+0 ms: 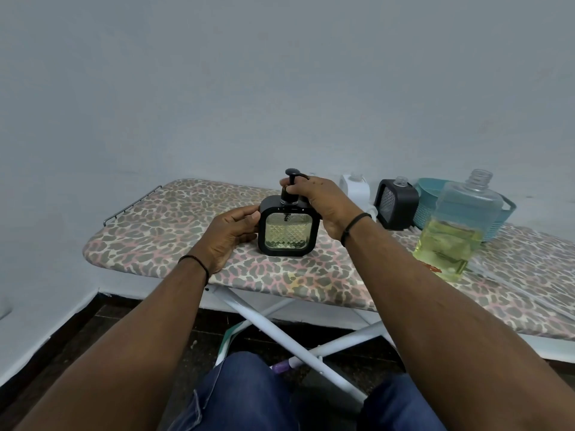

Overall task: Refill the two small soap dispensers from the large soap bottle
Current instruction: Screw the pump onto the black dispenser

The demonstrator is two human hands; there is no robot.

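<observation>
**Head view: both hands on the black dispenser at the ironing board's nose**

Head camera looks down on an ironing board (174, 231) with a leopard-print cover, standing on crossed white legs against a plain pale wall; dark floor shows below, and blue-trousered knees at the bottom edge.

The black soap dispenser (289, 229) stands upright on the board, its long axis vertical, patterned window facing the camera with yellowish liquid behind it. Its black pump (291, 185) sits on top, the stem vertical; which way the spout points I cannot tell.

The left hand (231, 236) grasps the dispenser's left side, palm against the casing. The right hand (323, 202) reaches over the dispenser's top right shoulder, fingers closed around the pump collar.

Right of the dispenser, near the wall, stand a white dispenser (356, 188) and a second black dispenser (395, 202), both uncapped. Beyond them is a teal basket (429, 209). Further right and nearer the camera, the large soap bottle (457, 225) stands upright, open-necked, roughly half full of yellow-green liquid.
</observation>
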